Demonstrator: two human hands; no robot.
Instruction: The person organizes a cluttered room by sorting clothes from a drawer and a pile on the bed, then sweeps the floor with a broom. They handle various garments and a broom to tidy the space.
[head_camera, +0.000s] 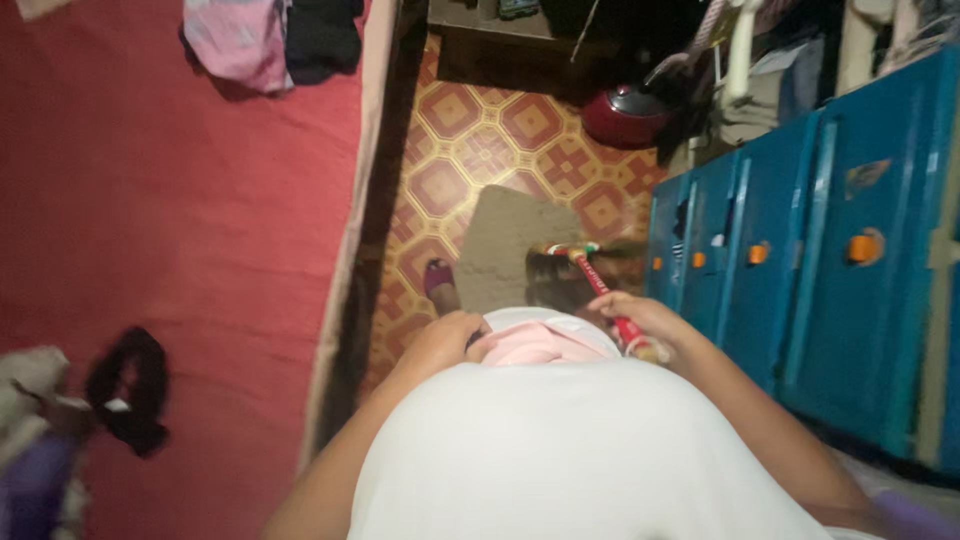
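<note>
A red-handled broom (598, 285), banded green and white near its head, sits in the right hand (645, 318). Beneath the hands, floor tiles (480, 140) carry an orange, red and cream diamond pattern, with a plain grey-brown mat (505, 240) just ahead of the left hand (440, 340). Bright blue cabinets (830, 270) with orange knobs stand right of the right hand; a red bedsheet (170, 230) spreads left of the left hand.

The room is dim, and the picture is soft and a bit blurry all over. The white shirt (580, 450) and the red bed (180, 220) catch the most light. The top corner is almost black. The blue cupboards (830, 250) bend at the edge.
</note>
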